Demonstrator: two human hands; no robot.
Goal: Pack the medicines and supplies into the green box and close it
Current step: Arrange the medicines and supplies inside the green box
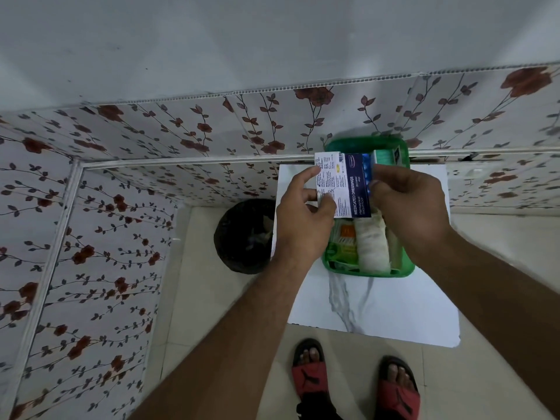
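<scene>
A dressings packet (345, 184) is gripped by the left hand (303, 222) and right hand (409, 207) above the open green box (406, 268) on the tabletop (378, 304). Packing seems underway; lowering it inside is likely called for next.

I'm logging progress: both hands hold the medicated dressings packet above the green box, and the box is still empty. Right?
Not quite. Both hands, left and right, do hold the dressings packet above the green box, but the box is not empty: the head view shows a white bandage roll and an orange-and-green pack already inside.
</scene>
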